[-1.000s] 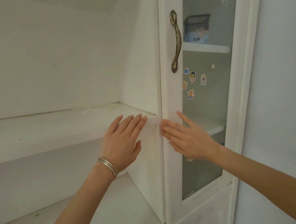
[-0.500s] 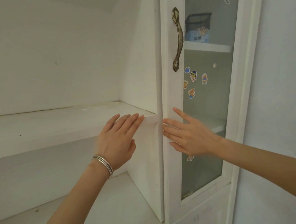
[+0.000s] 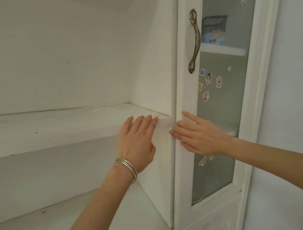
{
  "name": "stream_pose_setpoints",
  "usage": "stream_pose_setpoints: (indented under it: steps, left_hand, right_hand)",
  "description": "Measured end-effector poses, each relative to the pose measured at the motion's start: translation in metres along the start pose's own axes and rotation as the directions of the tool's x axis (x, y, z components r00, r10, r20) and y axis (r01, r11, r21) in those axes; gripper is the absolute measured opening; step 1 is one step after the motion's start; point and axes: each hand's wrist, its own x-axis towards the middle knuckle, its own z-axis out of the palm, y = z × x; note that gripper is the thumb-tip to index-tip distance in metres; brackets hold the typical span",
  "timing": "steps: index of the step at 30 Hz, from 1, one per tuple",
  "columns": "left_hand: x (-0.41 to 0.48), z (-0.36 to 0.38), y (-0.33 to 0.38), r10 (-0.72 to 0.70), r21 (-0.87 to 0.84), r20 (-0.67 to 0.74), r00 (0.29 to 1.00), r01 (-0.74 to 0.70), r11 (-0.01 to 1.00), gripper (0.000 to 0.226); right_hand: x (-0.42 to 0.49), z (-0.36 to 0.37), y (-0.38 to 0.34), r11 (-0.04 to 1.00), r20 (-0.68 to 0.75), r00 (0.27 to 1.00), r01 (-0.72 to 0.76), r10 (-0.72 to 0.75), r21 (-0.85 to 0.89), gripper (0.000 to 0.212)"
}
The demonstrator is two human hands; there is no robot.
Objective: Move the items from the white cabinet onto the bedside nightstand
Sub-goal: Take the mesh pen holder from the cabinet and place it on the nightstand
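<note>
Both hold nothing, fingers straight: left hand (image 3: 137,143) at white shelf edge (image 3: 56,140), right hand (image 3: 201,137) at white glass-door frame (image 3: 186,96); dark mesh basket (image 3: 214,24) w/ blue item (image 3: 212,38) sits behind glass, up-right, nearer right hand.

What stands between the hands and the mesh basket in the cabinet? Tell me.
The glass door: the mesh basket sits on a shelf behind its pane. The right hand is at the door's frame, below the handle.
</note>
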Motion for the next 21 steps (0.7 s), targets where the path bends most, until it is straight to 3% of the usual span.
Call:
stream_pose_setpoints:
  steps: [4,10,21]
  left_hand:
    - [-0.005,0.006,0.008,-0.019,0.041,-0.016,1.000,0.020,0.999,0.074]
    - [-0.006,0.010,-0.002,-0.023,-0.014,-0.028,0.999,0.023,1.000,0.076]
    - [-0.004,-0.003,-0.006,0.004,-0.048,0.018,1.000,-0.003,0.999,0.076]
  right_hand:
    - [-0.003,0.004,0.005,0.999,-0.008,0.999,0.035,-0.035,0.006,0.036]
    - [0.001,0.000,-0.001,0.998,0.025,0.999,-0.036,0.035,0.051,0.036]
    - [0.016,-0.003,0.006,0.997,0.058,0.997,0.043,-0.047,0.061,0.025]
